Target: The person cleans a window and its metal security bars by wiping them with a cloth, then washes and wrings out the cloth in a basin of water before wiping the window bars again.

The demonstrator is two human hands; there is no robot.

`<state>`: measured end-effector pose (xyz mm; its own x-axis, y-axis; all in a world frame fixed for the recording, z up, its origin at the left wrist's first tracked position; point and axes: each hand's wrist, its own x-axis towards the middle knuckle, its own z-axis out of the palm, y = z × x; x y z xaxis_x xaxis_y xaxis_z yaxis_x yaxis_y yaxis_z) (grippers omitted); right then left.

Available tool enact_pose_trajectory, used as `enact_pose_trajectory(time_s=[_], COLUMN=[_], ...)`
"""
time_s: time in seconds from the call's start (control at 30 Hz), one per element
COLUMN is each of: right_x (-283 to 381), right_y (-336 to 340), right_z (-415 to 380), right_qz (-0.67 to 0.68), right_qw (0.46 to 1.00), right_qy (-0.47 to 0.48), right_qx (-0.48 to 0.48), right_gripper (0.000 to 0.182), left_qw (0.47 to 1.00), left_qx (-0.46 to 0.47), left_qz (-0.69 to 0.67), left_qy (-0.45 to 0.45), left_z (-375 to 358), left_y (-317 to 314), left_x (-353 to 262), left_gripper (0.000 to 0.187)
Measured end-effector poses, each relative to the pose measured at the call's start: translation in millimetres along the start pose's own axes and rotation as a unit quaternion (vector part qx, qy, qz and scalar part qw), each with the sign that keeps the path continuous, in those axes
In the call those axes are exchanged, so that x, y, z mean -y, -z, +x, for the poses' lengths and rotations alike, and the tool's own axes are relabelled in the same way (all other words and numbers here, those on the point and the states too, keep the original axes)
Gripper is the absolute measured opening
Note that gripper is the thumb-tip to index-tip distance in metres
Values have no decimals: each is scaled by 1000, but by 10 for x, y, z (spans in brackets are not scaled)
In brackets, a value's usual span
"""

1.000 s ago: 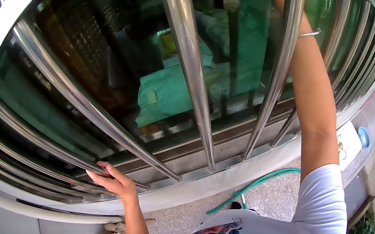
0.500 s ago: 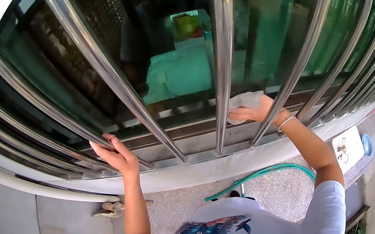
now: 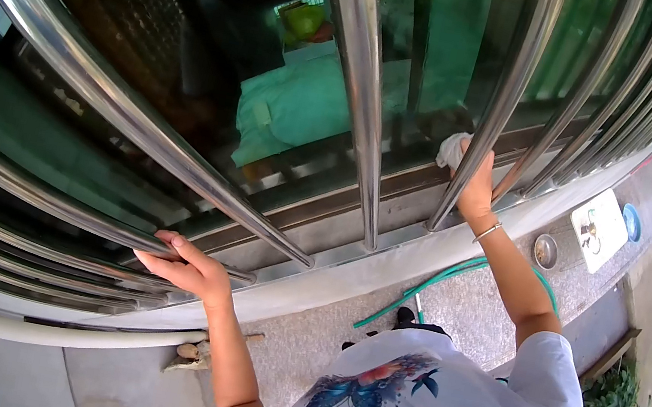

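My right hand [image 3: 478,187] reaches through the window bars and holds a bunched whitish cloth [image 3: 451,150] close to the lower window glass [image 3: 431,126]. A shiny metal bar [image 3: 494,115] crosses in front of its fingers, hiding part of them. The cloth shows to the left of that bar. Further left, my left hand [image 3: 194,269] is closed around a lower metal bar [image 3: 73,203], thumb on top. Between the two hands, more thick bars [image 3: 363,79] slant down to the pale sill [image 3: 333,261].
Behind the glass lies a light green cloth [image 3: 298,111]. On the ground are a green hose [image 3: 440,274], a metal bowl [image 3: 545,251], a white board [image 3: 599,230] with small items, and a blue basin [image 3: 631,222]. A white pipe [image 3: 85,335] runs along the wall at lower left.
My right hand has drawn back to the right with the cloth, which is now more bunched. My left hand keeps its hold on the bar. The metal bowl has come into view.
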<state>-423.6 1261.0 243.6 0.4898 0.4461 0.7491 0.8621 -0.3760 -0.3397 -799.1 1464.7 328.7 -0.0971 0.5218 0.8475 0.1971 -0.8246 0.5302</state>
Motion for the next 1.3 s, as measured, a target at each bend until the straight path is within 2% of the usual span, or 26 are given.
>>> enact_pose_trajectory(time_s=[0.07,0.2,0.27,0.3,0.33,0.4,0.5,0.57,0.63,0.7,0.77,0.83,0.9,0.93,0.97,1.0,1.03,1.07,1.1,1.17,1.2,1.23,1.27,1.3], right_x=[-50,29,331,576,675,961,1322,1315,1142,784,541,554,665,772,786,777,844,946,1066,1271,1324,1487,1602,1660], right_y=[-69,147,440,603,649,830,870,698,427,-105,-194,-119,173,359,516,607,750,863,969,1024,909,1063,1092,974], right_z=[-254,297,858,1177,1499,2014,2253,2015,1555,964,652,705,908,1100,1317,1603,1915,2118,2291,2586,2724,2752,2787,2712], right_qz=[-3,52,87,48,69,75,73,77,93,92,120,102,22,-5,-12,67,101,105,168,289,195,105,58,55], right_qw=[999,994,975,968,946,921,874,860,821,773,778,787,835,867,906,926,921,919,925,904,882,877,865,887], right_qy=[29,81,200,227,272,310,428,496,553,599,572,569,521,495,419,365,307,312,230,59,156,256,350,372], right_qx=[38,59,-51,-102,-165,-222,-220,-87,108,187,230,215,173,56,51,-71,-218,-217,-250,-309,-399,-393,-355,-269], right_gripper=[46,44,49,56,60,60,57,64,55,47,44,44,44,44,50,56,62,62,53,39,58,57,54,38], left_qw=[1000,1000,1000,1000,1000,1000,1000,1000,1000,999,999,1000,1000,1000,999,999,999,999,999,999,999,998,998,998], left_qx=[-7,1,-4,-2,-7,-11,-12,6,2,-1,10,7,13,13,13,15,9,8,7,-10,-14,-19,-13,-15], left_qz=[-5,18,24,26,21,21,21,22,31,38,30,17,3,16,30,30,33,21,8,30,46,61,60,61], left_qy=[-9,10,5,4,10,13,16,17,2,-14,8,14,14,17,24,30,32,36,39,23,4,-14,-11,-9], left_z=[3,-11,-12,-17,-16,-23,-10,-6,8,1,-20,-24,-4,-6,-15,-27,-39,-47,-45,-24,-27,-25,-28,-37], left_y=[-5,15,-15,-20,-24,-12,-4,18,8,17,57,37,49,49,51,52,45,34,20,-19,-27,-29,-24,-29], left_x=[-2,-12,-13,-13,-12,-26,-41,-51,-46,-15,46,10,-11,-20,-34,-47,-49,-47,-47,-48,-31,-17,-18,-12], left_gripper=[55,54,55,55,54,54,53,53,53,53,54,54,55,55,56,57,57,57,57,57,57,57,57,57])
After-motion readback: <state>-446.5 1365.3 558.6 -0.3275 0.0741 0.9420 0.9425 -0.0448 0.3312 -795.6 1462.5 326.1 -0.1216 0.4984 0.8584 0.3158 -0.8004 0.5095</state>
